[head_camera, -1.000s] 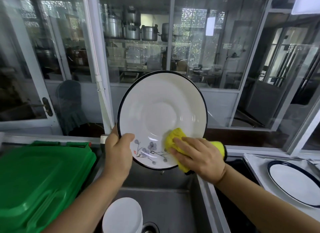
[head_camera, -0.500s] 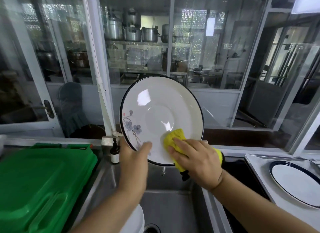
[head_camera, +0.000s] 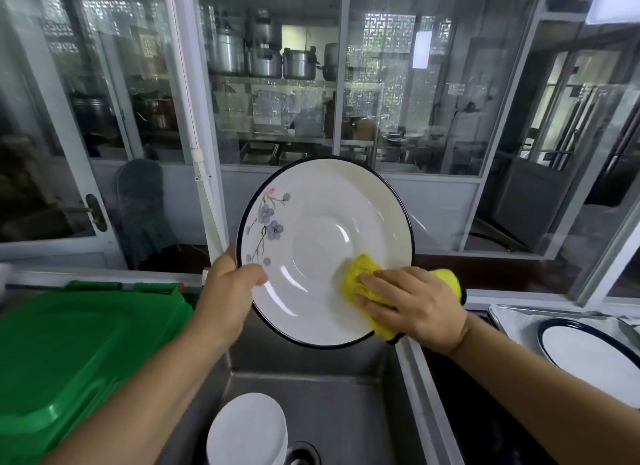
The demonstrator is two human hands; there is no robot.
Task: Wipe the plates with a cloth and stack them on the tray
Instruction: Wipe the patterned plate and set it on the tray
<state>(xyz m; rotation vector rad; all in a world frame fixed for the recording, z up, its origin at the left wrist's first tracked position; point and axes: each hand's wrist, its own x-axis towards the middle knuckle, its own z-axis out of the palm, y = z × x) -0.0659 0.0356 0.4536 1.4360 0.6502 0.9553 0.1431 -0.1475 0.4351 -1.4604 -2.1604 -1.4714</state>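
Plates (head_camera: 247, 430) stacked white sit nearest in the steel sink (head_camera: 346, 409), a green bin lid (head_camera: 79, 347) to its left and a tray (head_camera: 512, 321) holding one dark-rimmed plate (head_camera: 588, 353) to its right. Above the sink the left hand (head_camera: 227, 296) grips the flowered plate (head_camera: 322, 232) by its left rim, tilted up, while the right hand (head_camera: 412, 307) presses a yellow cloth (head_camera: 360, 274) flat on its lower right; beyond, glass partitions (head_camera: 398, 118) show shelved metal pots (head_camera: 266, 57)

Both forearms bare to frame edge, no sleeves in view. Left hand (head_camera: 227, 296) and right hand (head_camera: 414, 307) bare: no gloves, rings, watch.
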